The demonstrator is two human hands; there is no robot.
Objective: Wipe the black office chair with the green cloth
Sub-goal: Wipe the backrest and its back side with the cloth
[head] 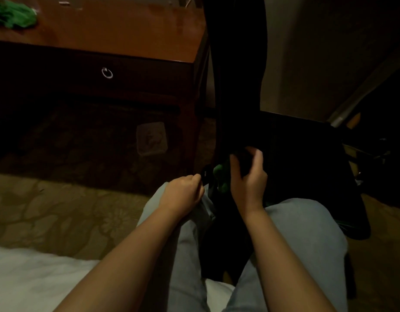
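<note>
Now right hand fingers curl, gripping green cloth against chair at seat-back joint; left hand pinches black tab. Cloth soft, light, likely bunches: hold by wad.

Mid-frame, our right hand grips the black office chair beside the green cloth; our left hand pinches a black tab.

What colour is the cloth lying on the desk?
Green; the cloth shows best in the head view.
</note>
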